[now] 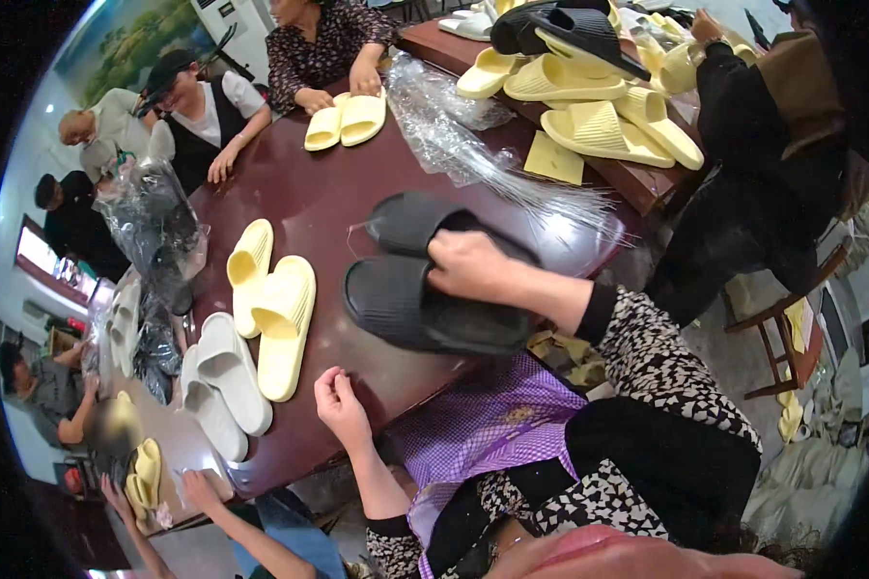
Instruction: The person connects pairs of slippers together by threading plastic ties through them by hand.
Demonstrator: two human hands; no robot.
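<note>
A pair of black slide slippers (386, 299) lies side by side on the dark red table in front of me, toes to the left. My right hand (468, 265) is closed on the slippers, gripping them where the two straps meet. A thin pale strand shows beside the far slipper's toe. My left hand (341, 400) is raised at the near table edge, apart from the slippers. Its fingers are curled together, and anything inside them is hidden. Left of it lie a yellow pair of slippers (285, 338) and a light grey pair (232, 376).
Across the table (309, 203), a person's hands rest on yellow slippers (348, 121). Clear plastic bags (434, 106), a bundle of thin white strands (541, 193) and a yellow card (554, 159) lie farther right. Slippers (603, 130) are heaped at the back right. People work at left.
</note>
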